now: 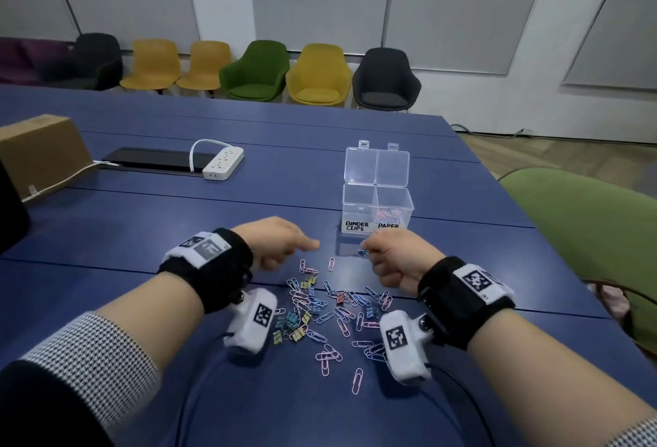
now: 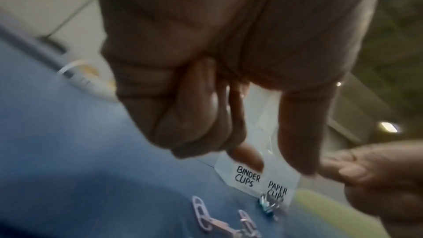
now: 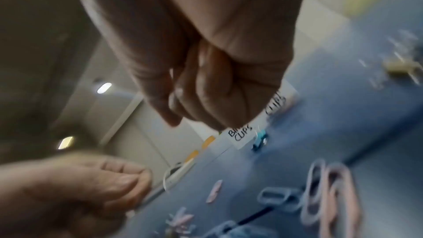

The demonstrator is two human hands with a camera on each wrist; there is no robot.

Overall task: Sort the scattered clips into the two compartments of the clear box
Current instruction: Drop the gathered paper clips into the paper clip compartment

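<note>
The clear box (image 1: 356, 205) stands open, its front labelled BINDER CLIPS and PAPER CLIPS; pink and blue paper clips (image 1: 389, 215) lie in its right compartment. A scatter of paper clips and small binder clips (image 1: 330, 308) covers the blue table between my wrists. My left hand (image 1: 305, 251) hovers left of the box with fingers curled and forefinger out; nothing shows in it. My right hand (image 1: 373, 254) is curled just before the box. A blue binder clip (image 1: 363, 251) sits by its fingertips; in the wrist views this blue binder clip (image 2: 266, 204) (image 3: 259, 140) looks apart from the fingers.
A white power strip (image 1: 224, 162) and a dark panel (image 1: 153, 158) lie at the back left, beside a cardboard box (image 1: 39, 151). A green chair (image 1: 586, 233) stands close at the table's right edge. More chairs line the far wall.
</note>
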